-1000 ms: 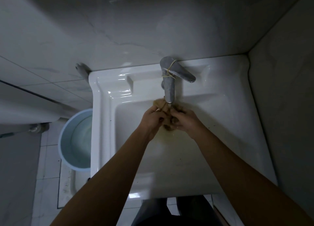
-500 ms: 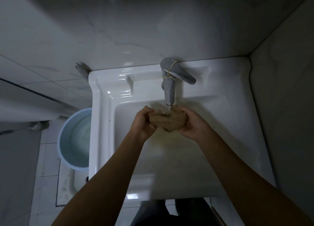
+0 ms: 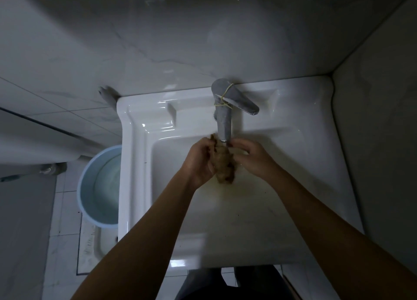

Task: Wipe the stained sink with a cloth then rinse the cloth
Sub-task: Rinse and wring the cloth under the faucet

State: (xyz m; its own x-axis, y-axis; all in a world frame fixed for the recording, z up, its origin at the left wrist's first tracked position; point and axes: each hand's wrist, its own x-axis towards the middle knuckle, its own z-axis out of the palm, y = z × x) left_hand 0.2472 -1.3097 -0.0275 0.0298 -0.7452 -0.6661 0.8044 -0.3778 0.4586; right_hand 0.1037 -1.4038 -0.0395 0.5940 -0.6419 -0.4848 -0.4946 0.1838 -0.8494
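Cloth [image 3: 222, 162], a tan, nubbly rag bunched into a lumpy upright wad, is held between two bare hands over the back of a sink basin, its top edge just under the tap's spout. The fingers [image 3: 208, 147] of the left hand [image 3: 199, 162] are curled round the cloth's left side, gripping it. The fingertips [image 3: 235, 144] of the right hand [image 3: 256, 158] are drawn together and pinch the cloth's upper right edge, close beside the spout. The lower end of the wad hangs free between the two palms. Both bare forearms reach in from the bottom of the view.

The tap [image 3: 223, 121] is dull brushed metal, a straight spout with a flat lever handle angled to the right, and a thin yellow rubber band [image 3: 223, 102] is looped round its body. Whether water is running cannot be told. The sink [image 3: 293, 141] is glossy white ceramic, rectangular with rounded corners and a raised rim. A faint brownish stain [image 3: 239, 192] spreads across the basin floor just below the cloth.

To the left of the sink, on the pale tiled floor, stands a round light blue plastic bucket [image 3: 99, 186], partly hidden by the sink's edge. Grey marbled wall tiles [image 3: 180, 40] rise behind the tap
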